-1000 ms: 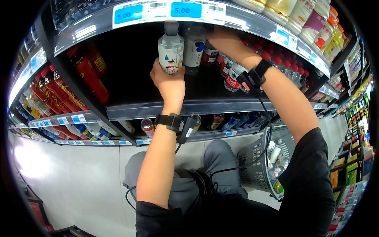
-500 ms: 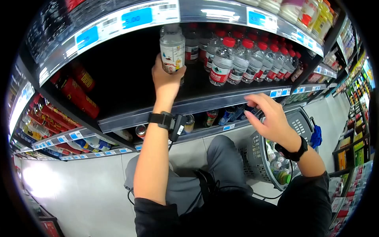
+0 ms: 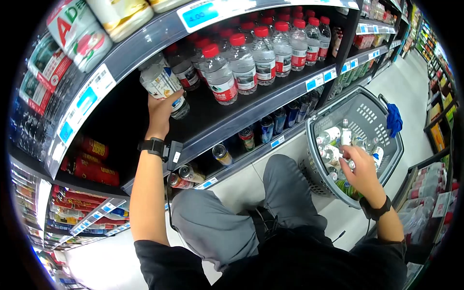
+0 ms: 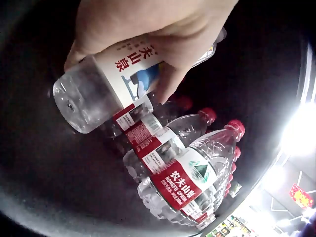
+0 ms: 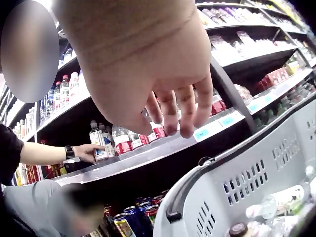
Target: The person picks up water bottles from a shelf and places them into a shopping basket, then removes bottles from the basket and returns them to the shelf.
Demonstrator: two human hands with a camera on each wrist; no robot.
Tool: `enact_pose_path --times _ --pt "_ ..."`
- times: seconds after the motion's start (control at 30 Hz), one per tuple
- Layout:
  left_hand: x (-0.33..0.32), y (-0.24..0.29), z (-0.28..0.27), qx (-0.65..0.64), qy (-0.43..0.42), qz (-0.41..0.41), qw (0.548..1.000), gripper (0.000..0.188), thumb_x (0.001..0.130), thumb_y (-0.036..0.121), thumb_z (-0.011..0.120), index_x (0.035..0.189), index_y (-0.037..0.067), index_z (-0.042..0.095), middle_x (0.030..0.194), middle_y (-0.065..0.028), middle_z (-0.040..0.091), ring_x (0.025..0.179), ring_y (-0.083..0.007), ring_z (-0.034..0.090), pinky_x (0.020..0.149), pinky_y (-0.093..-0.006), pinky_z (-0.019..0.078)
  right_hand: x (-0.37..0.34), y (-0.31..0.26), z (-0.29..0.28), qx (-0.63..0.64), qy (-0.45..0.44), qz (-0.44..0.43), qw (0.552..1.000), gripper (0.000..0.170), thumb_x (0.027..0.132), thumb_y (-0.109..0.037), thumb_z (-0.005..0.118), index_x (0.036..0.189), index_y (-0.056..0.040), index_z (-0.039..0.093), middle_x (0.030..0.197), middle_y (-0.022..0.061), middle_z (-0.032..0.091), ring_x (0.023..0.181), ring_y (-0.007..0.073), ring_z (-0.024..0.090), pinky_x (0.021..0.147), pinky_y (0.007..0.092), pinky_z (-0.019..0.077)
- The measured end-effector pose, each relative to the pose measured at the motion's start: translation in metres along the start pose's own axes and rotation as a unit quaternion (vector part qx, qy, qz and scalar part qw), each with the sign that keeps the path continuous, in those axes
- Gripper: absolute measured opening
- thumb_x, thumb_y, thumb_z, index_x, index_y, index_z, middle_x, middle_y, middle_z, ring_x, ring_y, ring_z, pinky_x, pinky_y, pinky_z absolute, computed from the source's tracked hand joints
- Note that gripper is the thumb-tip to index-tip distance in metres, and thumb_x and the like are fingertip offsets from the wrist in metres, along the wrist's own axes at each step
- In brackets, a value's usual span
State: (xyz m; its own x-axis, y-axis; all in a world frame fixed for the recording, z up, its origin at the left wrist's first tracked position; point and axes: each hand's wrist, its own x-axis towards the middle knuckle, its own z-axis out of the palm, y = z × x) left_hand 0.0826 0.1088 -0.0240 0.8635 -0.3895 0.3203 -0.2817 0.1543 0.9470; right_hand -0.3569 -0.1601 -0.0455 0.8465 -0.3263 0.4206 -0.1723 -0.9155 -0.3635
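Observation:
My left hand [image 3: 160, 113] grips a clear water bottle [image 3: 159, 81] with a white illustrated label, inside the shelf at the left end of a row of red-capped water bottles [image 3: 224, 89]. In the left wrist view the bottle [image 4: 84, 101] is tilted, thumb and fingers wrapped round its label, above the red-labelled bottles [image 4: 180, 180]. Another bottle's base [image 3: 181, 110] shows just behind that hand. My right hand [image 3: 363, 171] hovers over the grey basket [image 3: 369, 108], fingers loosely bent. The right wrist view shows this hand [image 5: 148, 74] with nothing in its fingers.
White-labelled bottles [image 3: 331, 135] lie in the basket, which stands on the floor to my right. A blue cloth-like bundle [image 3: 394, 120] hangs on its rim. Cans [image 3: 222, 154] line the lower shelf; the price-tag edge [image 3: 200, 17] of the upper shelf overhangs the bottles.
The right hand has come out of the shelf and moved right and down to over the basket. The left hand keeps its grip on the bottle. The head view has turned right.

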Motion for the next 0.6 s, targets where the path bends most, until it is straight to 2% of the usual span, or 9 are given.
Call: enact_pose_path --times 0.07,0.13,0.17,0.27,0.43,0.6 --pt "0.006 -0.002 -0.001 -0.003 -0.027 0.001 1.0 0.055 0.075 -0.002 0.078 0.121 0.002 0.049 0.113 -0.0093 0.064 0.101 -0.0181 0.063 0.09 -0.0302 0.048 -0.016 0.006 0.004 0.004 0.008 0.016 1.0 0.023 0.079 -0.003 0.067 0.101 -0.0033 0.061 0.081 0.011 0.061 0.071 0.0306 0.061 0.062 0.0392 0.0473" --pt "0.013 -0.008 -0.001 -0.005 0.01 -0.011 1.0 0.058 0.077 0.0 0.078 0.125 0.001 0.046 0.117 -0.0095 0.062 0.105 -0.0178 0.061 0.093 -0.0307 0.0465 -0.031 0.01 0.007 0.016 -0.037 0.034 0.999 0.023 0.078 -0.003 0.068 0.1 -0.004 0.061 0.08 0.0112 0.06 0.072 0.0305 0.061 0.062 0.0397 0.0473" --pt "0.015 -0.011 -0.002 -0.003 0.001 -0.003 1.0 0.062 0.079 0.002 0.078 0.128 0.001 0.04 0.121 -0.0103 0.059 0.108 -0.0178 0.059 0.096 -0.0308 0.045 -0.037 0.008 0.006 0.02 -0.054 0.051 0.997 0.022 0.079 -0.005 0.068 0.1 -0.0045 0.061 0.08 0.0114 0.061 0.072 0.0306 0.062 0.062 0.0402 0.0475" --pt "0.019 -0.017 -0.002 0.004 0.01 -0.005 1.0 0.065 0.08 0.002 0.078 0.129 0.001 0.035 0.122 -0.0112 0.056 0.111 -0.0177 0.057 0.097 -0.0309 0.0441 -0.052 0.013 0.012 0.011 -0.073 0.052 0.996 0.021 0.08 -0.007 0.067 0.1 -0.0053 0.061 0.079 0.011 0.06 0.072 0.0306 0.062 0.061 0.04 0.0477" --pt "0.017 -0.023 0.002 0.03 0.025 -0.003 0.999 0.064 0.082 0.006 0.077 0.128 0.002 0.032 0.121 -0.011 0.053 0.112 -0.0174 0.054 0.098 -0.0313 0.0428 -0.069 0.016 0.021 0.037 -0.093 0.082 0.992 0.02 0.081 -0.011 0.067 0.099 -0.0073 0.061 0.076 0.0089 0.06 0.07 0.0302 0.062 0.06 0.0408 0.0471" --pt "0.017 -0.024 -0.003 0.065 0.025 -0.025 0.997 0.061 0.084 0.009 0.076 0.127 0.002 0.033 0.119 -0.0109 0.053 0.109 -0.0177 0.055 0.097 -0.0315 0.0429 -0.076 0.026 0.027 0.013 -0.112 0.072 0.991 0.019 0.083 -0.018 0.068 0.099 -0.0104 0.061 0.08 0.0073 0.063 0.073 0.0288 0.064 0.058 0.0407 0.0471"
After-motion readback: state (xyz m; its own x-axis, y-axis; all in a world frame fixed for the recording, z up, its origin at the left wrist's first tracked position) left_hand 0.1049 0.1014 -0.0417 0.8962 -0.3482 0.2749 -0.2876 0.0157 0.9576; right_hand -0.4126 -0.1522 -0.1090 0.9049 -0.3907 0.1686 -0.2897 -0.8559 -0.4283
